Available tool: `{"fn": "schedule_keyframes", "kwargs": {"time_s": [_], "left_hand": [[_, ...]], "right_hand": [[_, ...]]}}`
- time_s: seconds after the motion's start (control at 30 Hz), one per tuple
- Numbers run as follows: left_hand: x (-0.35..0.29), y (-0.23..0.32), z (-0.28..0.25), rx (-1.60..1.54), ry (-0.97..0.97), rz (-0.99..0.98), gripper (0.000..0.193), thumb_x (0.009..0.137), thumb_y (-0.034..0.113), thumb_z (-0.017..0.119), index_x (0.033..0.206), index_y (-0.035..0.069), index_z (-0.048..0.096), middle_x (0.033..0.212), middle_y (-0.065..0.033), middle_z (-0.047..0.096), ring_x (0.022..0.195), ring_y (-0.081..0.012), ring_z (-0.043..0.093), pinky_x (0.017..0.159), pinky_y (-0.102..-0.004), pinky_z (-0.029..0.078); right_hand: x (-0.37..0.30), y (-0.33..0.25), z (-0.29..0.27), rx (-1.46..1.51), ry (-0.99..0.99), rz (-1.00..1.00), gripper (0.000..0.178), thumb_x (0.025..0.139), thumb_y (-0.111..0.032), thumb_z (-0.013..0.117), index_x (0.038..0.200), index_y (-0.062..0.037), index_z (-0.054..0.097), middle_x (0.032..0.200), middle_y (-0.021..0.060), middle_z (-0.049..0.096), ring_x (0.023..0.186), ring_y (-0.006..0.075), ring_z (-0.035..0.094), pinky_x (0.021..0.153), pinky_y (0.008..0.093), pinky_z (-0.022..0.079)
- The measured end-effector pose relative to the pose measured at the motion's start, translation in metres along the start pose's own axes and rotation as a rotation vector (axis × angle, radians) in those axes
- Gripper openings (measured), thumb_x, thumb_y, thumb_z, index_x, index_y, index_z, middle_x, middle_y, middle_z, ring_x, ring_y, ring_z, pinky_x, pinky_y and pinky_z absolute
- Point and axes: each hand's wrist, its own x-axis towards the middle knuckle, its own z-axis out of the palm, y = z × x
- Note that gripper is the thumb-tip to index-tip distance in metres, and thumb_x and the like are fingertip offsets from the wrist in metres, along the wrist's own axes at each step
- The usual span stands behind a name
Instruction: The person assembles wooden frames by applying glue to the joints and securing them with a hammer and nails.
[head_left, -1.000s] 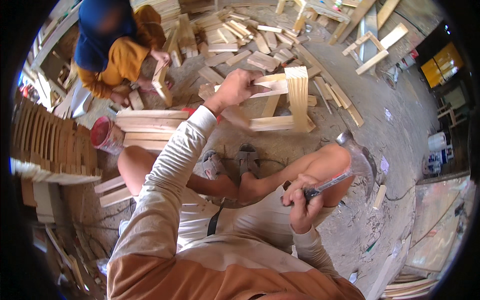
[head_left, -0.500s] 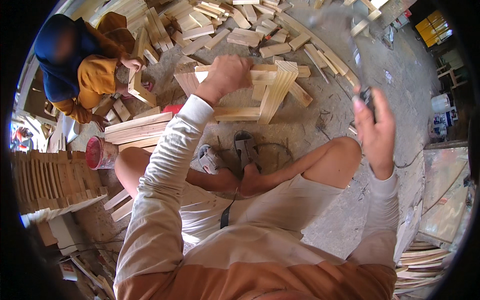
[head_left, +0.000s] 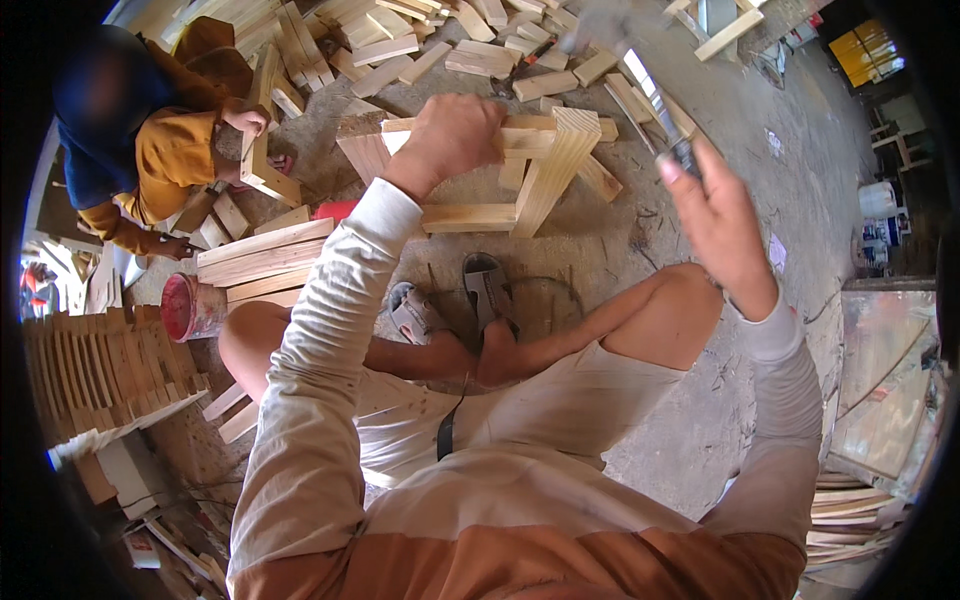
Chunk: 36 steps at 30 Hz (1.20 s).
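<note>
My left hand [head_left: 452,140] is closed over the top rail of a small pale wooden frame [head_left: 555,170], which stands on the floor beyond my feet. Its fingers curl away from view, and whether they also pinch a nail is hidden. Raised to the right of the frame, my right hand [head_left: 715,215] grips the dark handle of a hammer [head_left: 652,98]. The hammer's shiny shaft points up and left, and its head is smeared by motion. A gap separates the hammer from the frame.
A co-worker [head_left: 160,140] crouches at the left, one hand on another wooden piece [head_left: 262,150]. Cut wood blocks [head_left: 480,60] lie scattered beyond the frame. Near my left knee are a red-stained bucket [head_left: 192,307], stacked planks [head_left: 265,262] and piled slats [head_left: 110,360].
The hammer and my right hand have swung left, toward the frame. My left hand keeps its grip on the rail. The view has shifted slightly.
</note>
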Motion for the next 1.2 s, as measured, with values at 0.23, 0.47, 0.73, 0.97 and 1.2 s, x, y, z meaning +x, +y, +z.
{"fn": "schedule_keyframes", "kwargs": {"time_s": [0.23,0.47,0.73,0.97,1.2], "left_hand": [[-0.001,0.003,-0.009,0.006,-0.073,-0.058,0.029,0.076,0.032,0.073,0.095,0.01,0.07,0.087,-0.0157,0.072,0.087,-0.034,0.071,0.078,-0.0464,0.056],[-0.004,0.013,-0.012,0.028,-0.122,-0.06,0.032,0.079,0.036,0.076,0.098,0.011,0.073,0.094,-0.0114,0.075,0.092,-0.0293,0.073,0.08,-0.0411,0.056],[-0.024,0.02,-0.021,-0.016,-0.092,-0.076,0.042,0.073,0.047,0.082,0.096,0.012,0.075,0.089,-0.01,0.075,0.09,-0.029,0.073,0.079,-0.0398,0.057],[-0.031,0.032,-0.029,-0.065,-0.121,-0.148,0.034,0.074,0.04,0.082,0.096,0.014,0.077,0.093,-0.0063,0.076,0.093,-0.0261,0.073,0.08,-0.0382,0.057],[-0.036,0.023,-0.012,-0.061,0.036,-0.072,0.019,0.079,0.029,0.072,0.089,0.014,0.076,0.086,-0.0101,0.074,0.085,-0.0302,0.073,0.076,-0.0415,0.057]], "right_hand": [[-0.001,-0.013,0.0,-0.014,0.004,0.033,0.029,0.102,-0.027,0.06,0.096,0.0004,0.052,0.066,0.0102,0.043,0.061,0.0178,0.044,0.058,0.0371,0.041],[-0.027,0.03,0.02,-0.098,-0.169,0.126,0.029,0.102,-0.024,0.059,0.09,0.0004,0.049,0.064,0.0093,0.044,0.059,0.0166,0.043,0.055,0.0365,0.038],[-0.006,-0.044,0.028,0.072,-0.108,-0.046,0.025,0.104,-0.022,0.058,0.089,-0.0031,0.052,0.061,-0.0017,0.042,0.057,0.0059,0.038,0.05,0.0275,0.031],[0.026,-0.106,0.071,0.287,-0.154,-0.21,0.02,0.105,-0.021,0.056,0.095,-0.0031,0.054,0.061,-0.0002,0.045,0.055,0.0064,0.042,0.049,0.0271,0.033],[0.031,-0.066,0.097,-0.109,-0.215,-0.322,0.027,0.103,-0.024,0.058,0.1,0.0016,0.054,0.068,0.0128,0.056,0.058,0.0225,0.053,0.056,0.0373,0.042]]}}
